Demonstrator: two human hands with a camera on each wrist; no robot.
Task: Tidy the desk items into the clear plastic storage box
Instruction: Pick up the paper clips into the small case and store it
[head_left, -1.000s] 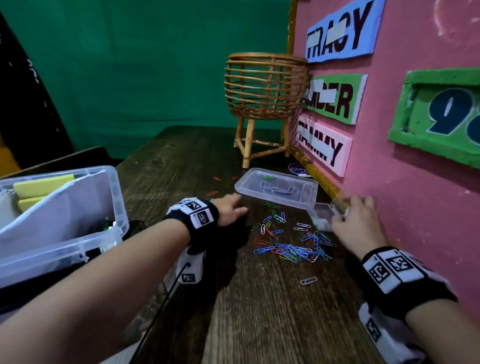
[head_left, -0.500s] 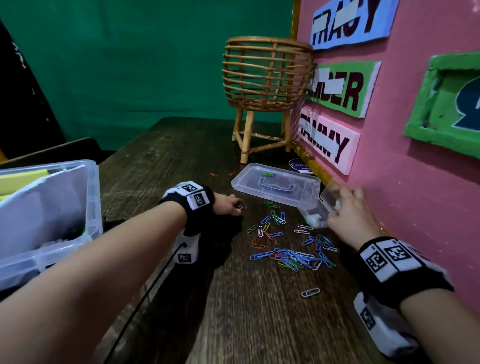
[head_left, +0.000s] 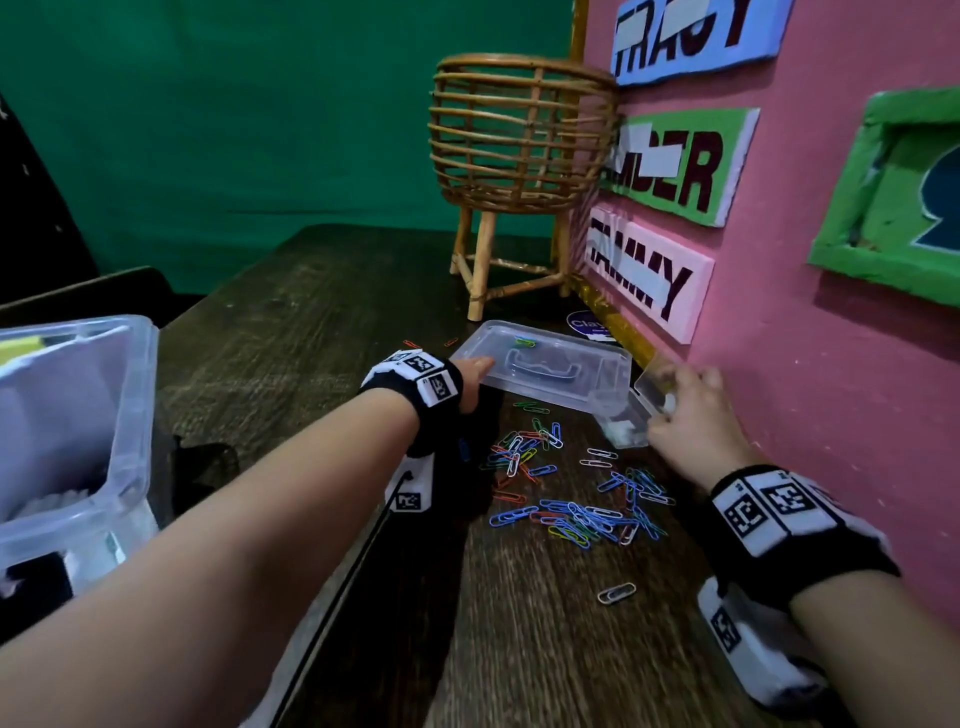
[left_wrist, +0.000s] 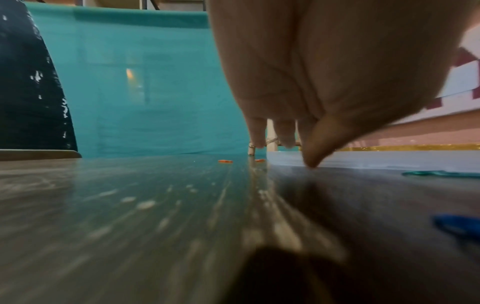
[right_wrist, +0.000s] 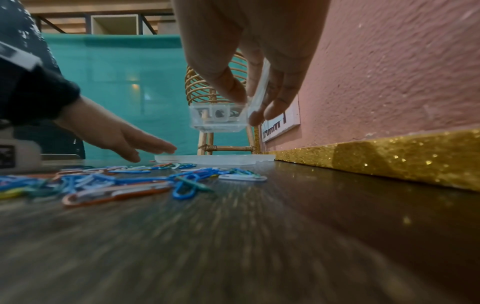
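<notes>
Several coloured paper clips (head_left: 571, 499) lie scattered on the dark wooden desk (head_left: 519, 649). Behind them lies a flat clear lid (head_left: 550, 364) with one green clip on it. My left hand (head_left: 480, 366) reaches to the lid's near left corner, fingers straight; in the left wrist view the thumb tip (left_wrist: 310, 162) touches the desk at the lid's edge. My right hand (head_left: 670, 402) pinches a small clear hinged case (right_wrist: 218, 117) by the pink wall, a little above the desk. The large clear storage box (head_left: 124, 415) stands at far left, holding paper and yellow pads.
A wicker basket on legs (head_left: 519, 156) stands behind the lid. The pink board with name signs (head_left: 831, 389) and its gold glitter strip (right_wrist: 389, 162) wall off the right side. A blue round label (head_left: 584, 325) lies by the board. One loose clip (head_left: 615, 592) lies nearer me.
My left hand has moved forward from beside the clip pile to the lid's near left corner. The right hand has raised the small clear case slightly. The head view has shifted right.
</notes>
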